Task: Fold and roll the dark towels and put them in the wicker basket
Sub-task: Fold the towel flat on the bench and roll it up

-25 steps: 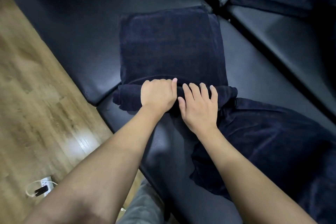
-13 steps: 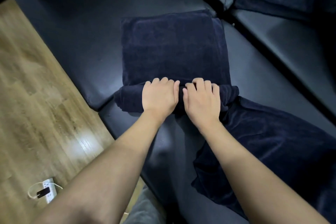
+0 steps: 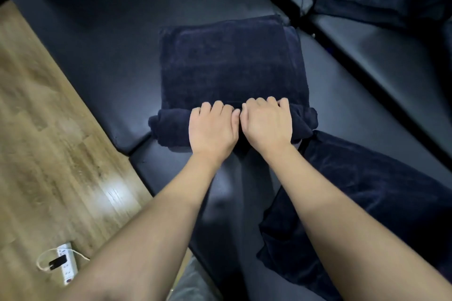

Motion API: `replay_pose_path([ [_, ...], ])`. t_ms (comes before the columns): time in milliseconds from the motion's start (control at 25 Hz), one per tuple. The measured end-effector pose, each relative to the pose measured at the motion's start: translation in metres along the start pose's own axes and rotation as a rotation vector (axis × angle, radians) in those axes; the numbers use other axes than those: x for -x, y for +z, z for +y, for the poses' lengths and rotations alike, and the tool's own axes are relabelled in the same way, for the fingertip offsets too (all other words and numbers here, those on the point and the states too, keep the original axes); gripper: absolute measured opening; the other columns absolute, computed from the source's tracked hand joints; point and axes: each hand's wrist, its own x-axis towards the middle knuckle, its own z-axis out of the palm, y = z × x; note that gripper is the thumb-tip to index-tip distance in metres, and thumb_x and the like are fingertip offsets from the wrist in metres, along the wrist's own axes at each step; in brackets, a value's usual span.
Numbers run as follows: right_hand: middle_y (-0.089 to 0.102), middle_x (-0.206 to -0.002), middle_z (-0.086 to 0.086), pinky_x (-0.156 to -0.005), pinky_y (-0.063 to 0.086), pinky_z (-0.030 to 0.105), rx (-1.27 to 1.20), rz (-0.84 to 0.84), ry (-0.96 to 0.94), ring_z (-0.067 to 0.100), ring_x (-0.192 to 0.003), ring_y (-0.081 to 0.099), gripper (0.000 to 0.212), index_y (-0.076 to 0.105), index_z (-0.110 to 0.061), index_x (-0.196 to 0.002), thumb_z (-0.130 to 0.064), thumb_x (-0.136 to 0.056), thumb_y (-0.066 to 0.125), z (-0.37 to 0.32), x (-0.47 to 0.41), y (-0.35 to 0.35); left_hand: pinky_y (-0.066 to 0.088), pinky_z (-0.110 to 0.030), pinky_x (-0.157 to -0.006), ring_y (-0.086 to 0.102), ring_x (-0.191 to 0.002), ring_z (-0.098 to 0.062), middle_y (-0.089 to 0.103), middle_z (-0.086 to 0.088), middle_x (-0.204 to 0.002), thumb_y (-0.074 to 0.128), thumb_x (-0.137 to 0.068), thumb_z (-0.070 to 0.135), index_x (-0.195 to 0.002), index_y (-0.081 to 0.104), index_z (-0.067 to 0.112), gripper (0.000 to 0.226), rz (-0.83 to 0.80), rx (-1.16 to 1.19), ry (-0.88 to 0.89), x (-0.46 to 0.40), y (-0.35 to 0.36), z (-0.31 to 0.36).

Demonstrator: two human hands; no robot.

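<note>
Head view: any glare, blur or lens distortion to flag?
Head view: bright glare patch on the wood floor; motion blur smears the floor; wide-angle bending at the edges; dark towel against the black cushion gives low contrast; both hands stay fairly sharp.

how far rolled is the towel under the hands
Partly rolled: the towel has a short roll at its near edge under the left hand and right hand; the rest lies flat, folded.

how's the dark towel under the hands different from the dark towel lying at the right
The dark navy towel under both hands is folded flat, its near end rolled; the loose dark navy towel at right lies rumpled and unrolled. Hands grip the first, none touch the second. Both share colour and plush fabric.
</note>
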Motion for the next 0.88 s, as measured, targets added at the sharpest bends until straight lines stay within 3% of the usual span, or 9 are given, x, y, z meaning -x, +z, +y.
replay_pose_path([
  [80,0.067,-0.096,0.006,-0.09,0.039,0.047,-0.031,0.122,0.039,0.033,-0.09,0.062,0.027,0.068,-0.013,-0.096,-0.025,-0.103,0.045,-0.004,0.019,0.006,0.026,-0.038,-0.063,0.041,-0.065,-0.026,0.062,-0.001,-0.073,0.019,-0.102,0.036,-0.069,0.055,0.02,0.051,-0.047,-0.04,-0.002,-0.023,-0.003,0.0],
  [160,0.067,-0.115,0.004,-0.105,0.036,0.049,-0.047,0.173,0.014,0.034,-0.112,0.061,0.028,0.068,-0.013,-0.116,-0.026,-0.103,0.047,-0.008,0.034,0.014,0.025,-0.037,-0.063,0.038,-0.063,-0.024,0.063,-0.001,-0.07,0.017,-0.103,0.037,-0.066,0.046,0.022,0.049,-0.12,-0.05,-0.032,-0.038,-0.004,-0.002],
  [200,0.068,-0.111,0.003,-0.106,0.036,0.049,-0.037,0.191,0.013,0.033,-0.111,0.062,0.027,0.069,-0.013,-0.114,-0.026,-0.102,0.048,-0.008,0.029,0.016,0.025,-0.037,-0.064,0.039,-0.063,-0.023,0.064,-0.001,-0.071,0.018,-0.103,0.037,-0.066,0.045,0.022,0.049,-0.139,-0.049,-0.046,-0.04,-0.004,-0.003],
  [320,0.064,-0.075,0.002,-0.091,0.041,0.045,-0.012,0.216,0.031,0.029,-0.076,0.059,0.025,0.063,-0.015,-0.079,-0.023,-0.098,0.048,-0.007,-0.004,0.016,0.027,-0.037,-0.068,0.042,-0.069,-0.021,0.064,0.002,-0.08,0.014,-0.102,0.038,-0.073,0.053,0.023,0.051,-0.109,-0.007,-0.08,-0.03,-0.007,0.0],
  [480,0.061,-0.065,0.0,-0.077,0.034,0.042,-0.038,-0.067,-0.009,0.024,-0.065,0.042,0.024,0.042,-0.019,-0.074,-0.026,-0.097,0.042,-0.004,-0.034,0.01,0.039,-0.04,-0.094,0.057,-0.093,-0.023,0.066,0.006,-0.101,0.028,-0.105,0.039,-0.108,0.07,0.024,0.044,0.022,0.042,-0.084,-0.012,-0.004,0.003],
  [600,0.063,-0.071,0.003,-0.077,0.035,0.043,-0.085,0.041,0.077,0.027,-0.065,0.048,0.034,0.052,-0.016,-0.076,-0.03,-0.103,0.037,-0.004,-0.035,0.007,0.034,-0.039,-0.073,0.051,-0.072,-0.025,0.065,0.002,-0.079,0.022,-0.104,0.04,-0.077,0.066,0.021,0.055,-0.032,-0.01,-0.078,-0.042,-0.006,-0.003],
  [680,0.069,-0.099,0.005,-0.093,0.036,0.045,-0.099,0.128,0.138,0.03,-0.092,0.062,0.037,0.068,-0.014,-0.098,-0.035,-0.105,0.038,-0.003,-0.022,0.01,0.028,-0.038,-0.066,0.047,-0.065,-0.025,0.064,0.0,-0.071,0.019,-0.105,0.041,-0.065,0.055,0.019,0.058,-0.147,-0.044,-0.087,-0.068,-0.013,-0.004],
  [760,0.065,-0.129,0.004,-0.111,0.026,0.05,-0.081,0.108,0.155,0.03,-0.126,0.056,0.043,0.065,-0.017,-0.128,-0.04,-0.105,0.037,-0.004,-0.008,0.013,0.031,-0.037,-0.067,0.052,-0.064,-0.026,0.063,-0.003,-0.068,0.015,-0.107,0.045,-0.064,0.056,0.018,0.065,-0.28,-0.018,-0.131,-0.089,-0.015,-0.005],
  [880,0.063,-0.138,0.003,-0.118,0.018,0.053,-0.069,-0.019,0.167,0.033,-0.14,0.046,0.053,0.061,-0.018,-0.138,-0.044,-0.106,0.027,-0.002,-0.026,0.01,0.037,-0.04,-0.074,0.059,-0.072,-0.027,0.067,-0.001,-0.074,0.015,-0.105,0.049,-0.071,0.065,0.02,0.067,-0.217,0.051,-0.139,-0.084,-0.013,-0.006],
])
